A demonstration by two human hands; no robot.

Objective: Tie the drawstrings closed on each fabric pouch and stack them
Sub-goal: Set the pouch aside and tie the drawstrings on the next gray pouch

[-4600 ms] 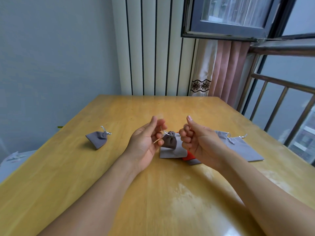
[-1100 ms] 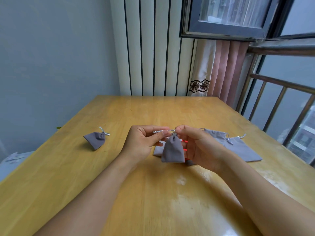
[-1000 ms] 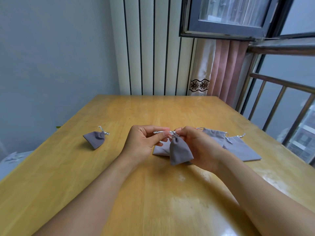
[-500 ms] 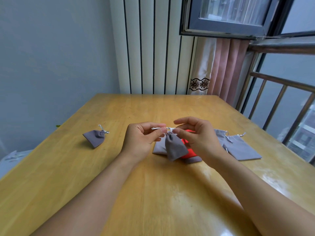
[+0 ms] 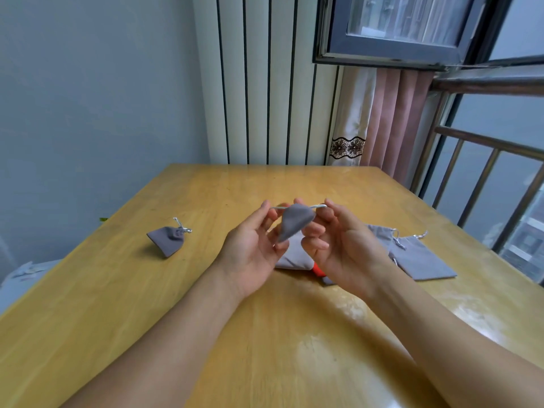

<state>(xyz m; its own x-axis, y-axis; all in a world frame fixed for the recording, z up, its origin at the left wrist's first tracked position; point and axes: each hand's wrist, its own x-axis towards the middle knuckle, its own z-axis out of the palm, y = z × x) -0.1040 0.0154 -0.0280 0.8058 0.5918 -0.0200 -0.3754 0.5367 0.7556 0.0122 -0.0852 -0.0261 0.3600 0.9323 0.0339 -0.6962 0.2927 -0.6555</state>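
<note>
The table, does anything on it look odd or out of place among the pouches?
One thing: a bright orange-red item pokes out from under the flat grey pouches behind the hands. It matches nothing else on the wooden table, and too little shows to tell what it is.

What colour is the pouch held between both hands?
Grey, with a pale silvery drawstring; the pouch shows in the head view.
</note>
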